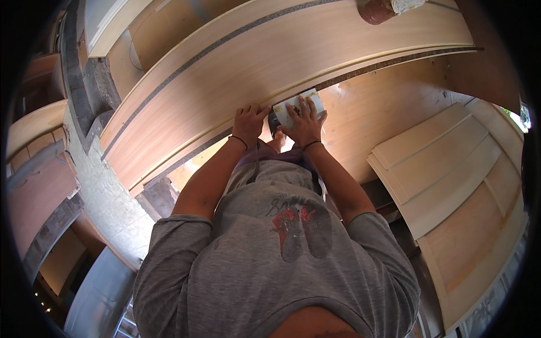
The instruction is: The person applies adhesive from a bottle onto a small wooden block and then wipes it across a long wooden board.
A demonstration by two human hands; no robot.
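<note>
A long, pale wood panel (236, 84) with a dark stripe along its far side lies across in front of me. At its near edge my left hand (249, 123) rests with its fingers bent over the rim, closed on the panel. Just to the right, my right hand (306, 125) presses a stained white sheet (285, 117) against the same edge, its fingers curved over it. The sheet has yellow-brown marks and a dark part at its left end. Whether it is sandpaper or some other sheet I cannot make out. Its underside is hidden.
A reddish-brown container (376, 10) with whitish crumpled material stands on the panel's far right. Flat pale boards (428, 163) are stacked at the right. Wooden cabinet frames (42, 186) line the left, beside a light, marked floor (110, 188). A brown upright board (484, 79) borders the right end.
</note>
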